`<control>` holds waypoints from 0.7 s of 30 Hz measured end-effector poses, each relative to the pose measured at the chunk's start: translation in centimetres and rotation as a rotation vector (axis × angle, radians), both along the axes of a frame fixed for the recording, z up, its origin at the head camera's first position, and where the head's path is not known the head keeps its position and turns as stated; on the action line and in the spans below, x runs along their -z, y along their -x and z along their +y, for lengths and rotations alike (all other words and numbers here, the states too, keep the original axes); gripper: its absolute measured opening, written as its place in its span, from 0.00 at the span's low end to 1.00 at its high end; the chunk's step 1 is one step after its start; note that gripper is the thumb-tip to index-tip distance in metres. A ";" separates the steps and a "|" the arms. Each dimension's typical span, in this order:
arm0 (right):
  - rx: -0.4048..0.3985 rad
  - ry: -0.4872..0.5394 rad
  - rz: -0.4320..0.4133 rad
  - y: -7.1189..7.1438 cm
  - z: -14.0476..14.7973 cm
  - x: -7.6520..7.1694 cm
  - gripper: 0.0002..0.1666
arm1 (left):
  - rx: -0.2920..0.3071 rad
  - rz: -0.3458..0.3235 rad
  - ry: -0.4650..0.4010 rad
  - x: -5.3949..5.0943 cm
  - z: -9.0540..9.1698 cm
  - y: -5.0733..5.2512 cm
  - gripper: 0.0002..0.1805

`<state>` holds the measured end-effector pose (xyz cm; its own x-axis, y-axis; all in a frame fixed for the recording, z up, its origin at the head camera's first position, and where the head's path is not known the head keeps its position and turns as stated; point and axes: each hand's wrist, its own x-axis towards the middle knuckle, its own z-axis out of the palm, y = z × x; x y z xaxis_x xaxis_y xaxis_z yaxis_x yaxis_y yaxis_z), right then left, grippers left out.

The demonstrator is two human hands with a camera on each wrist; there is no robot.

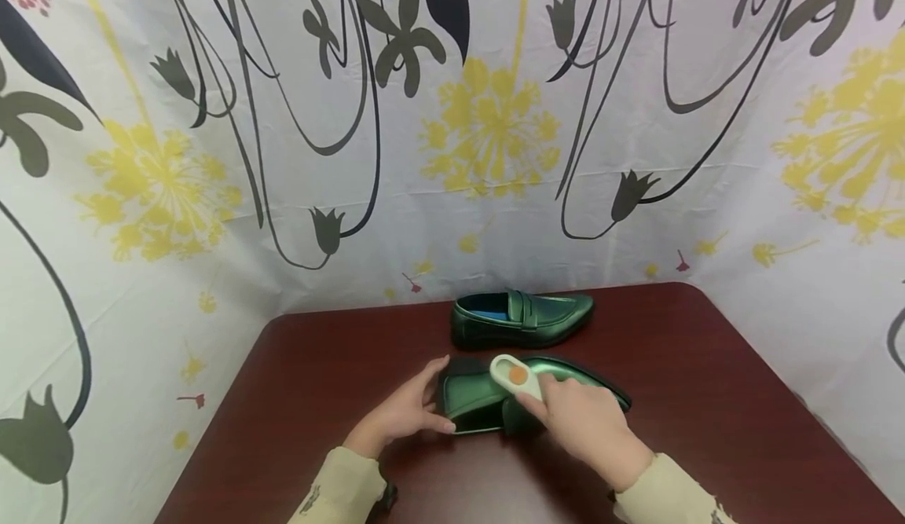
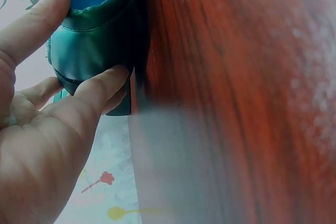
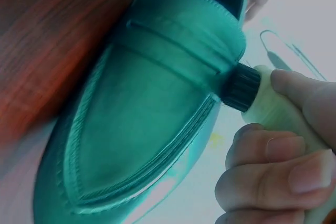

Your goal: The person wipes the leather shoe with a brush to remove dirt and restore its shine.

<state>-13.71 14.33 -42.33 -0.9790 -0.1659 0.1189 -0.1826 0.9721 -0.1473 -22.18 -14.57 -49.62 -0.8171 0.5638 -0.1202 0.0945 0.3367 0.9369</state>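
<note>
A shiny green loafer [image 1: 472, 392] lies on its side on the table, its opening towards me and its toe to the right. At the heel end, my left hand [image 1: 404, 408] grips it, thumb by the opening rim and fingers around the back, as the left wrist view shows. My right hand [image 1: 590, 426] holds a pale-handled brush [image 1: 526, 382] with an orange spot on the handle. In the right wrist view, the dark bristle head [image 3: 242, 88] touches the loafer's side next to the strap.
A second green loafer [image 1: 551, 316] with a blue insole stands upright behind the first. The dark red-brown table [image 1: 339, 351] has rounded far corners. Floral-print white cloth [image 1: 438, 233] hangs behind and at both sides.
</note>
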 end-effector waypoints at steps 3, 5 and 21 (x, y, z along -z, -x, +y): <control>0.026 0.008 0.023 -0.3 1.1 0.3 0.27 | 0.005 -0.004 -0.004 -0.1 -0.1 0.0 0.61; 0.042 0.015 0.031 -0.5 1.8 0.5 0.28 | 0.010 -0.003 -0.004 -0.1 -0.1 0.0 0.61; 0.131 0.139 0.123 -2.8 7.8 2.6 0.27 | 0.023 -0.012 -0.015 -0.1 -0.2 0.2 0.60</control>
